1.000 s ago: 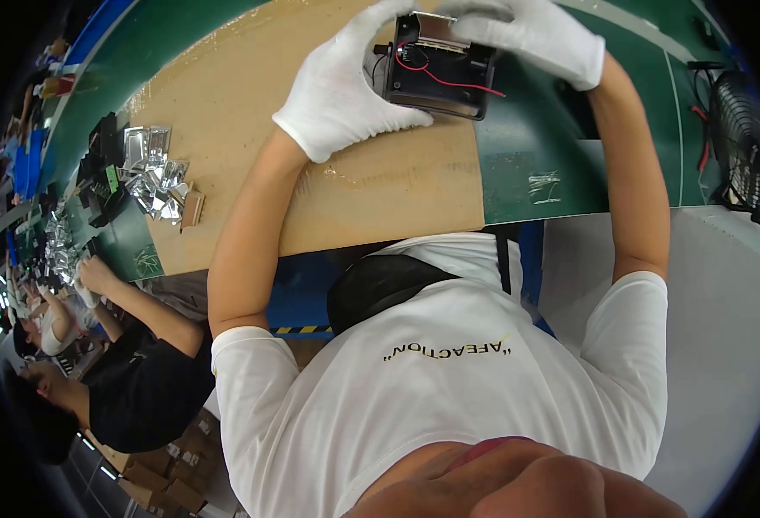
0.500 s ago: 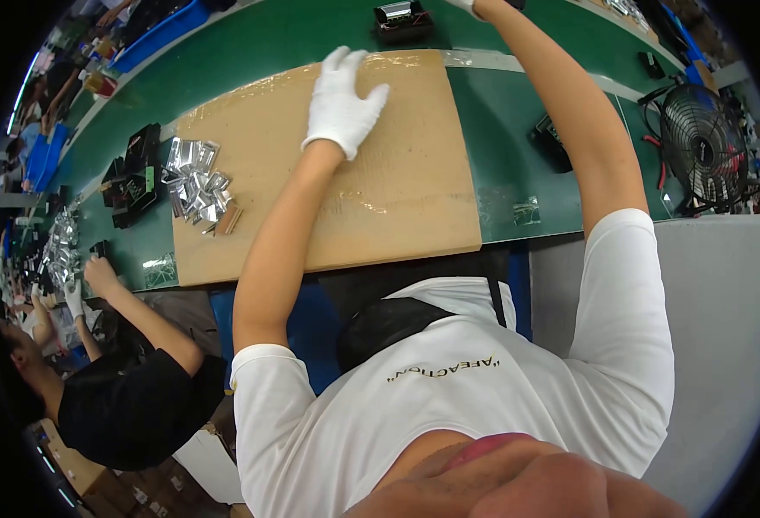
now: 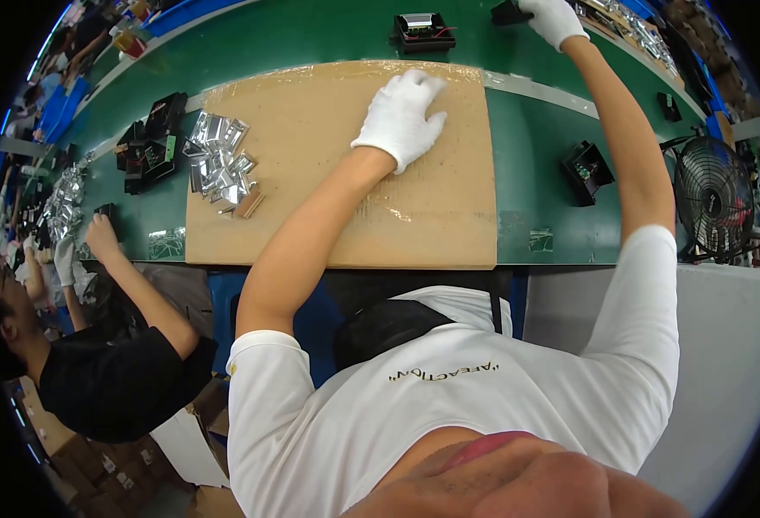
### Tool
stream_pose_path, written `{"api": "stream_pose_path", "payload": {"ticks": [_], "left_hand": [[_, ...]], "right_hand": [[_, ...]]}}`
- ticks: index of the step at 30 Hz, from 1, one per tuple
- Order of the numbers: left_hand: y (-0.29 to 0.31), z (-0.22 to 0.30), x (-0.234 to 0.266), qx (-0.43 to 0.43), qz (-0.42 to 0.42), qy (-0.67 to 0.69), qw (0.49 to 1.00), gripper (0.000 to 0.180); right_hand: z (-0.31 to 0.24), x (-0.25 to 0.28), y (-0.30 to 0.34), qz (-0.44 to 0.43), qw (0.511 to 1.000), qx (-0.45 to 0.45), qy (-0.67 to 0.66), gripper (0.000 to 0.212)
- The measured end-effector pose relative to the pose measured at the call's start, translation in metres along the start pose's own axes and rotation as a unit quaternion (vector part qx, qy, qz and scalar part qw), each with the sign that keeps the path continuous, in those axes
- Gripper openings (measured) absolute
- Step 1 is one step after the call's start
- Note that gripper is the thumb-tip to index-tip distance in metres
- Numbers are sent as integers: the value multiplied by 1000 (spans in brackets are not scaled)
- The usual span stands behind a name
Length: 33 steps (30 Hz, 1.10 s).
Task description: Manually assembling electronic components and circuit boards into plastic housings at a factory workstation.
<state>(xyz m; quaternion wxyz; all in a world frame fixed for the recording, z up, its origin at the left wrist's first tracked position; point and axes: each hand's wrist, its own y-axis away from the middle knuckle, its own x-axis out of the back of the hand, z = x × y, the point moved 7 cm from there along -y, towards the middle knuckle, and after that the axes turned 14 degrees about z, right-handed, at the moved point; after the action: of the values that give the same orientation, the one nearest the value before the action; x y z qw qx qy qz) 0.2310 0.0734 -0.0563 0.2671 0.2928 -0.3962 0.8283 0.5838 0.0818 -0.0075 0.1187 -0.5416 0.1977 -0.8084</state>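
My right hand (image 3: 554, 19), in a white glove, is stretched out to the far right of the bench. Its fingers grip a black plastic case (image 3: 510, 13) by one side. My left hand (image 3: 400, 119), also gloved in white, rests on a flat cardboard sheet (image 3: 311, 216) with its thumb and fingers apart, holding nothing. Beyond the sheet sits an open black case with a silver piece and red wire (image 3: 424, 33). Another open black case with a circuit board (image 3: 585, 173) stands right of the sheet. Silver metallic pieces (image 3: 221, 164) lie heaped on the sheet's left side.
Several black cases (image 3: 150, 147) are stacked left of the cardboard on the green bench (image 3: 553, 229). A black fan (image 3: 712, 197) stands at the right edge. A co-worker in a black shirt (image 3: 125, 380) sits at the left, with another silver heap (image 3: 65, 200) beyond.
My right hand has come into view with the black case. My left hand has shifted right over the cardboard, its fingers less spread. The view has shifted slightly.
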Motion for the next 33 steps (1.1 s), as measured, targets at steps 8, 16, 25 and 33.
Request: {"api": "stream_pose_path", "payload": {"ticks": [8, 16, 25, 33], "left_hand": [[-11, 15, 30, -52, 110, 100, 987, 61], [16, 30, 8, -175, -147, 56, 972, 34], [18, -29, -99, -102, -118, 42, 987, 62], [38, -41, -21, 71, -94, 209, 971, 54]], "right_hand": [[-194, 155, 79, 235, 895, 333, -179, 30], [-252, 207, 15, 9, 872, -13, -490, 11], [-492, 80, -143, 256, 460, 346, -777, 13], [-496, 175, -126, 60, 839, 380, -385, 19]]}}
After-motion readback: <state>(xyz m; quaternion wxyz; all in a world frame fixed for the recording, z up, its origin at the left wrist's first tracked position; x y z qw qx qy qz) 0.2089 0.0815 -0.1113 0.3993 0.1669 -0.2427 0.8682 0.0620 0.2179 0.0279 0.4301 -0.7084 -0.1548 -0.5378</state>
